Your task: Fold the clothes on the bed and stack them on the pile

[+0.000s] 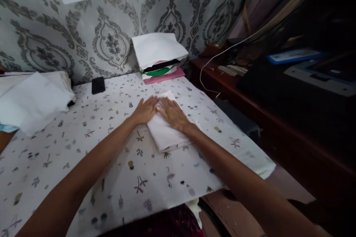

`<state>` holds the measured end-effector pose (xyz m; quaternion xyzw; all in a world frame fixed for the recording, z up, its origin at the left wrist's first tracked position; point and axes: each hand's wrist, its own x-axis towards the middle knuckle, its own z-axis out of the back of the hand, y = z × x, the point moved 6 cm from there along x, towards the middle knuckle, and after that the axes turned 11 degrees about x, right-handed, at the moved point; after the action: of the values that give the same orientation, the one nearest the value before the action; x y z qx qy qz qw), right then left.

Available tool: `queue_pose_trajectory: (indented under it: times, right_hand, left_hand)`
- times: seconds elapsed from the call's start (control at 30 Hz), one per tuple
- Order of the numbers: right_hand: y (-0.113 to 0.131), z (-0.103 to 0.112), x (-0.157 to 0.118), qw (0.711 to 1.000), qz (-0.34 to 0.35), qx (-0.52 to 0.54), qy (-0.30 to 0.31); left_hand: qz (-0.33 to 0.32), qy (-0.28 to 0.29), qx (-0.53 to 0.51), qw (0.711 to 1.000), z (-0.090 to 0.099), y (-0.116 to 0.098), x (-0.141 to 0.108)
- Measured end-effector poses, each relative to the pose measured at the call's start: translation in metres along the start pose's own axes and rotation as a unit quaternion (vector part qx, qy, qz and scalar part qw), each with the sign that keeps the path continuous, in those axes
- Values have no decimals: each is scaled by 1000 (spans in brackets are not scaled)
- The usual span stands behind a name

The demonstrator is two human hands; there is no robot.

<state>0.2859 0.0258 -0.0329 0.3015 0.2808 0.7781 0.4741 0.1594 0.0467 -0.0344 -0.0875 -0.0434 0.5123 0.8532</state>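
A folded white cloth [169,135] lies flat on the patterned table cover [111,177], near the middle of the view. My left hand [146,110] rests palm down at the cloth's upper left edge, its fingers extended. Across the upper part of the cloth lies my right hand [175,114], also flat, with its fingers stretched out. The two hands meet at the fingertips and thumbs. Neither one grips anything.
Behind the cloth stands a stack of folded fabrics [160,50], white on top. A black phone-like object [98,85] lies near the wall. White cloths [36,100] are piled at left. A dark red desk [250,107] with a white cable borders the right.
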Motion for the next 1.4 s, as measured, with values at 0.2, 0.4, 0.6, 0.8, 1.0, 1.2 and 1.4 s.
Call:
queue_pose_trajectory:
  times: [0.2,0.4,0.6,0.8,1.0,1.2,1.4]
  right_hand:
    - [35,0,-29,996,80,21,43]
    - [67,-25,-82,976,140,81,143]
    - [70,-31,-98,967,171,77,174]
    - [81,-18,-111,962,171,125,173]
    - [53,34,-94,989,75,106,76]
    - [11,54,-19,997,69,30,1]
    - [25,3,65,987,108,20,119]
  left_hand:
    - [35,-56,43,997,17,31,13]
    - [118,-62,121,984,27,43,13]
    - [135,-42,171,975,27,43,26]
    - [183,-87,79,976,40,42,14]
    - [351,-221,-414,811,38,57,-35]
    - [330,-129,-653,669,15,18,-56]
    - [302,-114,-670,669,8,-23,-55]
